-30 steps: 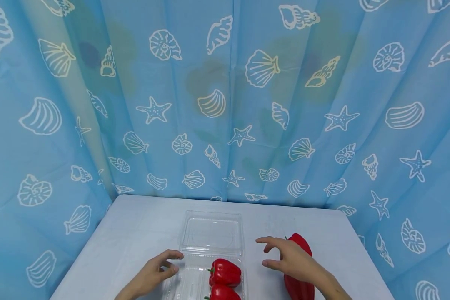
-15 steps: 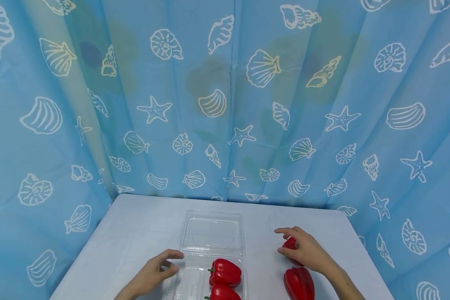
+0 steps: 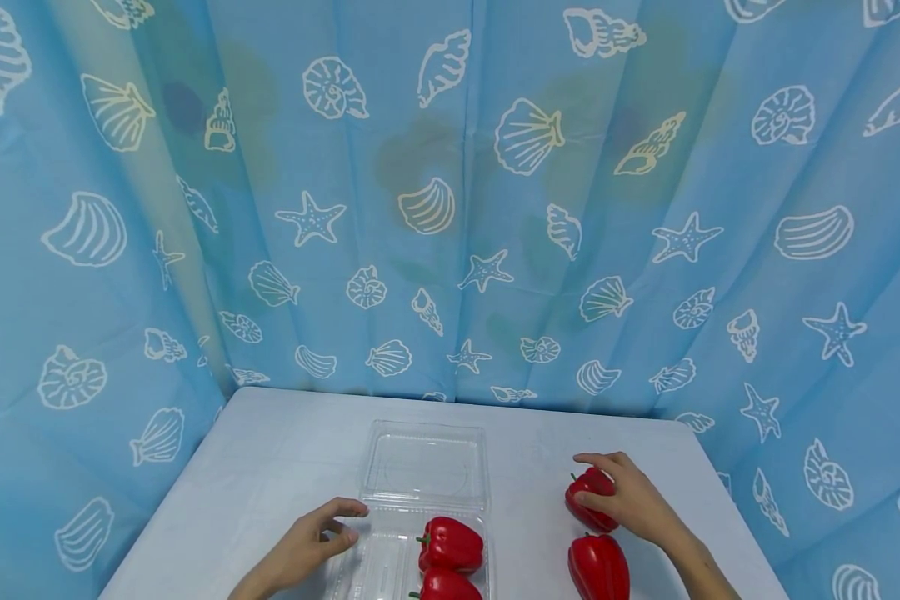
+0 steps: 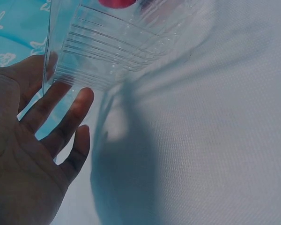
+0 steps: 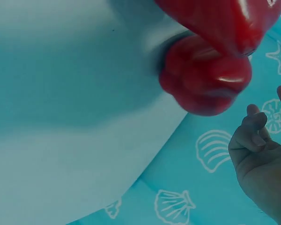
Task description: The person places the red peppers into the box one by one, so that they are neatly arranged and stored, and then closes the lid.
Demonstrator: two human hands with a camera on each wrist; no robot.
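My right hand (image 3: pixel 639 502) reaches over the far red bell pepper (image 3: pixel 588 510) on the right, its thumb overlapping the pepper in the head view. The right wrist view shows a gap between the loosely bent fingers and that bell pepper (image 5: pixel 203 77). Nearer me lies another red bell pepper (image 3: pixel 598 568). In the middle is a clear plastic clamshell container (image 3: pixel 426 467) with its lid laid back. Two red bell peppers (image 3: pixel 453 546) sit in the right side of its base. My left hand (image 3: pixel 306 540) rests at the container's left edge, fingers loosely spread, index fingertip by the hinge corner.
A white-covered table (image 3: pixel 285 450) carries everything. Blue curtains (image 3: pixel 390 275) with white shells and starfish stand behind the table and on both sides. The near part of the container base is cut off by the head view's lower edge.
My right hand has moved right and slightly away from me, from in front of the far bell pepper to its right side, uncovering both right-hand peppers. My left hand has stayed put.
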